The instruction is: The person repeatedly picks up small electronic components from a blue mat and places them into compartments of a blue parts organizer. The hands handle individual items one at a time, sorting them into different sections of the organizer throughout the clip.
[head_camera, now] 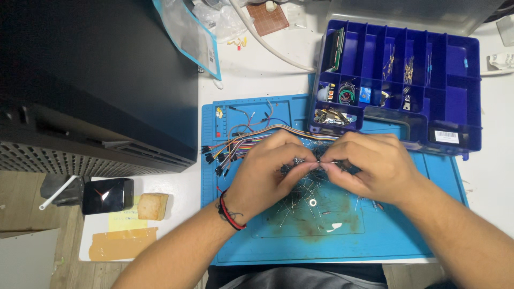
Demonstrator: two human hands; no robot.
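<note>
White bench [257, 69] carries a blue mat [385, 235] at centre frame. Over it, the left hand [265, 171] and right hand [369, 166] meet fingertip to fingertip, each pinching thin wire-legged parts [300, 195] from the loose heap beneath, seemingly to untangle them. A blue sorting box [455, 69] sits open at upper right, within reach.

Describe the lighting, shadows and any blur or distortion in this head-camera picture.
Head view: even, bright overhead light on the blue mat and white table, with only soft shadow under the left hand and right hand; the black case at left is dark and nearly featureless; the small components under the fingers are too fine to resolve; wide-angle lens bends the compartment box edges slightly.
</note>
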